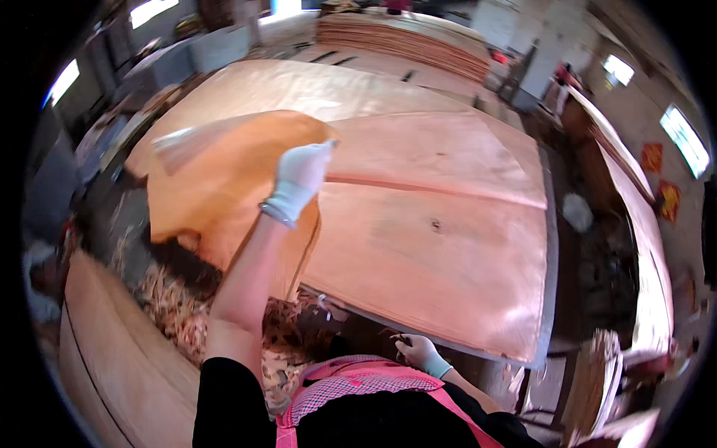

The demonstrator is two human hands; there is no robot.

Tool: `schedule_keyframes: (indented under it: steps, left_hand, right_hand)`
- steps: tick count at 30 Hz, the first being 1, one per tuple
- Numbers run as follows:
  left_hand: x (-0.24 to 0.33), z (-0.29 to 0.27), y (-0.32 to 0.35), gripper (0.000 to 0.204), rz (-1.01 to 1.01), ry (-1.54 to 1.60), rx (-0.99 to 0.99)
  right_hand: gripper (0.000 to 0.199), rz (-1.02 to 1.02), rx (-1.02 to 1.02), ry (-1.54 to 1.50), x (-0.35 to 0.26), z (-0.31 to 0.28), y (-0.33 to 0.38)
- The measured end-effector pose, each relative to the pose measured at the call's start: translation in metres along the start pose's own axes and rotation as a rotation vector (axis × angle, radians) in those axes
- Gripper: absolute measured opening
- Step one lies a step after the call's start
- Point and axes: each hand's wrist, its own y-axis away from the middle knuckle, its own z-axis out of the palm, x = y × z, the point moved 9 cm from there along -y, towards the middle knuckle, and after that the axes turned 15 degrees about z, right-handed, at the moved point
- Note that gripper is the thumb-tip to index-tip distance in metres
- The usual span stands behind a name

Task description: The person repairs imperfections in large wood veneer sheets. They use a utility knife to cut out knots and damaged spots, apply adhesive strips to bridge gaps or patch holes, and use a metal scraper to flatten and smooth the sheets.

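At the centre of the view, a broad work surface (549,299) carries large, thin, reddish-brown wood veneer sheets (441,239) lying flat, with a straight seam running between two of them. The left hand (300,179), in a white glove, is raised toward eleven o'clock from the person's body, its fingers closed on the edge of a loose, orange-brown veneer sheet (216,179) that is lifted and curling, its far corner pale and blurred. This lifted sheet lies at the nine-to-eleven o'clock side of the flat sheets and overlaps their left edge. The right hand (418,351), also gloved in white, sits low at about five o'clock, just beside the near edge of the surface; its fingers are curled, and whether they hold anything cannot be told. Below the lifted sheet, at about seven o'clock, lies a heap of pale wood scraps (175,306). At twelve o'clock, well apart, stands a tall stack of veneer sheets (403,41). At eight o'clock another curved pale veneer sheet (119,358) lies.
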Motion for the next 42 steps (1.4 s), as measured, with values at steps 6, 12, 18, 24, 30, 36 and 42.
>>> schedule_keyframes:
  steps: [6, 12, 18, 24, 30, 36, 42]
  left_hand:
    - [0.214, 0.097, -0.060, 0.018, 0.693, 0.363, -0.056]
    - [0.257, 0.136, 0.068, 0.005, 1.012, 0.421, -0.401]
    - [0.169, 0.123, 0.161, 0.013, 0.713, 0.506, -0.683]
    - [0.080, 0.107, 0.203, 0.048, 0.181, 0.916, -1.001]
    - [-0.033, 0.137, 0.192, 0.056, -0.507, 0.867, -0.434]
    - [-0.102, 0.209, 0.141, 0.082, -0.445, 0.372, -0.281]
    - [-0.158, 0.291, 0.124, 0.107, -0.527, 0.033, -0.624]
  right_hand:
    - [0.031, 0.056, 0.198, -0.217, 0.061, -0.020, 0.012]
    - [0.031, 0.047, 0.241, -0.423, 0.060, -0.017, 0.026]
    - [0.032, 0.114, 0.211, -0.375, 0.059, -0.010, 0.013]
    - [0.032, 0.133, 0.234, -0.331, 0.019, -0.028, -0.008]
    - [0.028, 0.116, 0.296, -0.426, -0.018, -0.054, -0.026]
    - [0.029, 0.214, 0.266, -0.461, -0.006, -0.084, -0.048]
    - [0.030, 0.198, 0.267, -0.469, 0.003, -0.127, -0.061]
